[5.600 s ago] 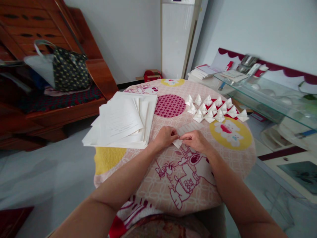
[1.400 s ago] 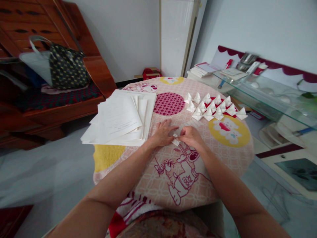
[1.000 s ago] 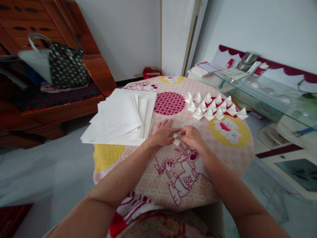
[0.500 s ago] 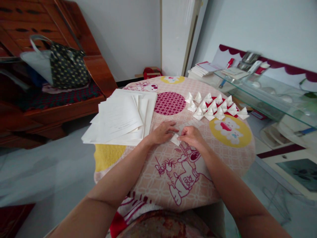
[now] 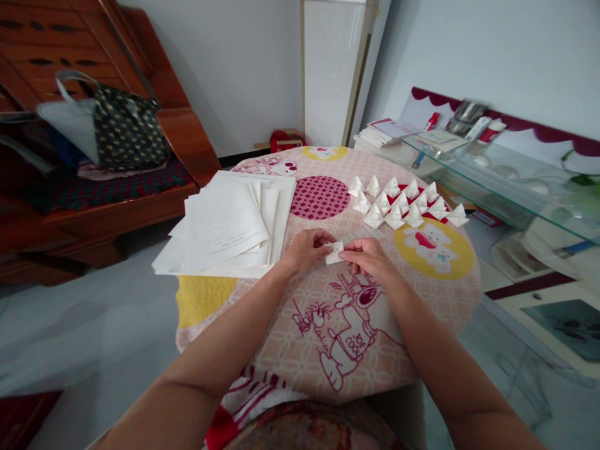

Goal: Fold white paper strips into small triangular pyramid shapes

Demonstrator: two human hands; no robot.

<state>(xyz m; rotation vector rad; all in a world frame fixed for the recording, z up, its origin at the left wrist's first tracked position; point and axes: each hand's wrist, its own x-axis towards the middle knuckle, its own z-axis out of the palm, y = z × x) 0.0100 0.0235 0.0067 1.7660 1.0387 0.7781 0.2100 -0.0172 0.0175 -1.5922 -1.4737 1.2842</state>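
Between my hands, over the cloth-covered round table [image 5: 300, 337], is a small folded white paper [image 5: 334, 253]. My left hand [image 5: 309, 249] pinches its left edge. My right hand [image 5: 368, 256] grips the right edge between thumb and fingers. Beyond my right hand, several small white folded paper boats [image 5: 394, 217] stand in rows on the cloth. To the left of my left hand lies a stack of white paper sheets [image 5: 225, 219], some with faint print.
A wooden bench [image 5: 182, 134] with a dotted bag [image 5: 126, 128] stands at the left. At the right, a glass shelf [image 5: 497, 178] holds cups and papers, close to the table's edge. A stack of booklets [image 5: 382, 132] sits behind the table.
The folded paper has turned and now sits squarer between both hands. My right hand's fingers have shifted to its right edge, and my left fingers have closed on its left side.
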